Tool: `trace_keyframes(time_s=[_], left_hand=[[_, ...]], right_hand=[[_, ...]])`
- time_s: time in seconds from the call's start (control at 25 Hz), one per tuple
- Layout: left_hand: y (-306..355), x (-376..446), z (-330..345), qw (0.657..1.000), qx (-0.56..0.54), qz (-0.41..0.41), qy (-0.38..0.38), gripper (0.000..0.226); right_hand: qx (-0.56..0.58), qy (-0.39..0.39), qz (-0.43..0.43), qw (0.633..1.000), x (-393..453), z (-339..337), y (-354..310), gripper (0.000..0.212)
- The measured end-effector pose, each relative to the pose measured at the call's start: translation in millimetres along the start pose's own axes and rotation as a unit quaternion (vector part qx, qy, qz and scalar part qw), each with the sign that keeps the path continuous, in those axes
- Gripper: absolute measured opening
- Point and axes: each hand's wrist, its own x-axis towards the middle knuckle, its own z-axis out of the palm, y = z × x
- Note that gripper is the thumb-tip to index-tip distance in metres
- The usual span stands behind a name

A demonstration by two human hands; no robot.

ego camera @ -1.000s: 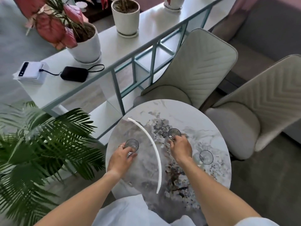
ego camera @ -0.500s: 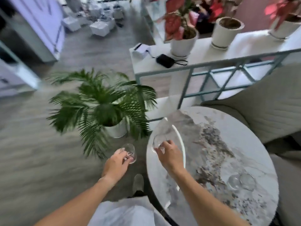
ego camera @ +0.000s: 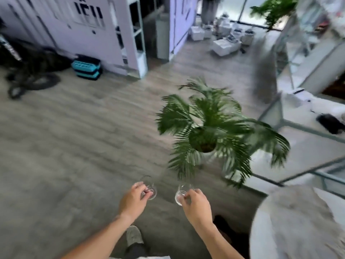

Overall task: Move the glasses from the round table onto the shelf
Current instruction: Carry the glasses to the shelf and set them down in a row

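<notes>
My left hand (ego camera: 133, 200) is curled around a small clear glass (ego camera: 149, 189), fingers wrapped over its side and the thumb closing from the near side, so the glass hangs in the air above the wooden floor (ego camera: 74, 146). My right hand (ego camera: 196, 205) grips a second clear glass (ego camera: 180, 194) the same way, fingers bent tight on its wall, its round base tilted toward me. Both glasses are off the counter (ego camera: 298, 230), whose marbled round top sits at the lower right, well apart from my hands. The two glasses are near each other but not touching. Ahead of them stands a potted palm (ego camera: 209, 131) on the floor, and beyond it to the right is the white shelf (ego camera: 298, 116) with its pale metal frame; a dark pouch (ego camera: 330, 125) lies on its top. The picture is blurred, so I cannot tell whether the glasses hold anything. One shoe (ego camera: 133, 238) shows below my left forearm.
</notes>
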Motion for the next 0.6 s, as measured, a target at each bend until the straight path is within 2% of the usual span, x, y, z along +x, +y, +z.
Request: trace_keyframes(time_s=[0.16, 0.32, 0.48, 0.6], left_hand=[[-72.7, 42.8, -69.4, 0.999, -0.003, -0.015, 0.031, 0.024], [-115.3, 87.8, -123.2, 0.999, 0.004, -0.008, 0.048, 0.029], [-130.7, 161.2, -157.0, 0.999, -0.004, -0.012, 0.043, 0.033], [-122.6, 226.9, -177.6, 0.999, -0.005, -0.011, 0.051, 0.025]], right_hand=[[-0.009, -0.033, -0.007, 0.999, 41.8, 50.5, -98.1, 0.028], [-0.019, -0.045, -0.027, 0.998, 85.1, 80.2, -163.4, 0.029], [-0.020, -0.038, -0.039, 0.998, 155.1, 97.2, -212.3, 0.032], [-0.017, -0.035, -0.055, 0.998, 217.7, 102.0, -242.9, 0.032]])
